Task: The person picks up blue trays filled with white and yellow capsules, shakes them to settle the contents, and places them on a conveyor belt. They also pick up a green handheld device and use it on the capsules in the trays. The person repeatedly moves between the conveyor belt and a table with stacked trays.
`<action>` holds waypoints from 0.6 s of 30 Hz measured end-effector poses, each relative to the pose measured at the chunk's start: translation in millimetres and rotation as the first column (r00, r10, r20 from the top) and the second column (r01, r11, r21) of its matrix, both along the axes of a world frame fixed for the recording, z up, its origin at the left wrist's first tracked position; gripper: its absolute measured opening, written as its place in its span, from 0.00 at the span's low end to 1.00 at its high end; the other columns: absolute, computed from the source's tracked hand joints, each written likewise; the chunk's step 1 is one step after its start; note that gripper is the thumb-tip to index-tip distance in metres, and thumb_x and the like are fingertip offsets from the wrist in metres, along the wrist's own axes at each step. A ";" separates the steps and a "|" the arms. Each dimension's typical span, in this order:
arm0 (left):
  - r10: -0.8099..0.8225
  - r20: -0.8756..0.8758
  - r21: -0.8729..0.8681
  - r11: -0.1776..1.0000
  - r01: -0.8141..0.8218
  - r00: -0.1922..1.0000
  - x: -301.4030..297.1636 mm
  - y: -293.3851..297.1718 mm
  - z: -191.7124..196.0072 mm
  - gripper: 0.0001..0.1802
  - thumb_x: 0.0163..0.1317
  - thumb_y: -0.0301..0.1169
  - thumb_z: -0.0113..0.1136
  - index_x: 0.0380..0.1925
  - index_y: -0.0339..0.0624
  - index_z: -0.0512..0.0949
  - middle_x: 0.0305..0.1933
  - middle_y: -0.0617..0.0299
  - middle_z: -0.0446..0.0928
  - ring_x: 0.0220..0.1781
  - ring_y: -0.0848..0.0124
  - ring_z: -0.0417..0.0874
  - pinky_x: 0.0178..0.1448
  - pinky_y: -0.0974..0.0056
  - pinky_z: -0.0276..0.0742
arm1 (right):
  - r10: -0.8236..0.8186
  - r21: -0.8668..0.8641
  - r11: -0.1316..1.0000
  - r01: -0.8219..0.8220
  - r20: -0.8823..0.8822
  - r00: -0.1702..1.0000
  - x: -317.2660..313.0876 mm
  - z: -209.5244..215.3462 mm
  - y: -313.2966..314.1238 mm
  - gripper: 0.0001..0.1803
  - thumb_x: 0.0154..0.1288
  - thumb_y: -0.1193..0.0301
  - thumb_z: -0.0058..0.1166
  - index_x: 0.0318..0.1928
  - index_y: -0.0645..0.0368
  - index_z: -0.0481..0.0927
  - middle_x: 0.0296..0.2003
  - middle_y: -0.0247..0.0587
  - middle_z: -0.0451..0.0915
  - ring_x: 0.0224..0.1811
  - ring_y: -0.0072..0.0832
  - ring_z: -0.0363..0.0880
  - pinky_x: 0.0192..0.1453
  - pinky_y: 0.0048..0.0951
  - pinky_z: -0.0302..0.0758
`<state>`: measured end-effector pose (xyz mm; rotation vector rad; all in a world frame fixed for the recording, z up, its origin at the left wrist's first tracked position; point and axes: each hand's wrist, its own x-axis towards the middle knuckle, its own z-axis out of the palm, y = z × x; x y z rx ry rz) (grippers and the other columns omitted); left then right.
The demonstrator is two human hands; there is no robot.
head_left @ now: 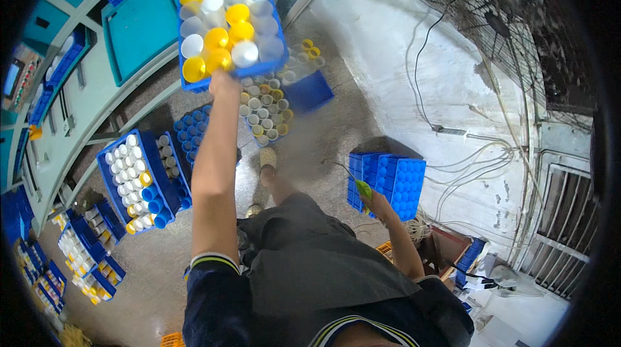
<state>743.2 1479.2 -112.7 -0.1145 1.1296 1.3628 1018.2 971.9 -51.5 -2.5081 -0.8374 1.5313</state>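
At the upper left my left arm is stretched out, and the left hand (224,83) is closed at the near rim of a blue crate (257,73). White, yellow and translucent cups (233,18) stand in rows inside that crate. The hand's fingertips are hidden against the rim and the nearest yellow cup. My right hand (380,207) is closed round a small green object (363,189) with a thin, dark, curved wire reaching out from it. Just beyond that hand are blue crates (401,185) with rounded bumps, by the white wall.
More cups (266,114) are grouped on the floor past my feet. Left of me stand crates of white, yellow and blue cups (129,175) beside a pale green machine frame (77,114). Cables (466,162) hang along the right wall, below a large dirty fan (495,20).
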 end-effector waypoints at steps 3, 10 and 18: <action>0.033 0.132 -0.028 0.999 -0.030 0.991 36.8 63.7 3.7 0.34 0.60 0.46 0.64 0.64 0.47 0.66 0.64 0.56 0.71 0.63 0.61 0.72 0.64 0.51 0.68 | 0.056 -0.079 0.996 -0.048 0.102 0.993 2.7 15.9 -5.7 0.24 0.69 0.54 0.53 0.60 0.52 0.72 0.34 0.44 0.82 0.25 0.33 0.82 0.22 0.32 0.77; -0.445 -0.067 0.118 0.885 0.450 0.893 4.1 140.1 0.7 0.38 0.63 0.49 0.62 0.65 0.41 0.63 0.67 0.53 0.68 0.67 0.60 0.68 0.69 0.58 0.63 | -0.117 -0.156 0.978 0.138 0.138 0.984 3.1 -11.5 -77.0 0.24 0.68 0.53 0.53 0.57 0.53 0.72 0.29 0.44 0.79 0.21 0.33 0.79 0.19 0.33 0.76; -0.876 -0.032 0.430 0.422 0.798 0.481 10.3 -148.5 124.1 0.04 0.68 0.30 0.54 0.35 0.44 0.73 0.28 0.66 0.71 0.31 0.72 0.73 0.38 0.66 0.68 | -0.132 0.152 0.982 0.111 0.134 0.982 -38.0 -54.4 -101.5 0.27 0.59 0.59 0.64 0.53 0.63 0.72 0.47 0.61 0.78 0.52 0.53 0.77 0.52 0.47 0.73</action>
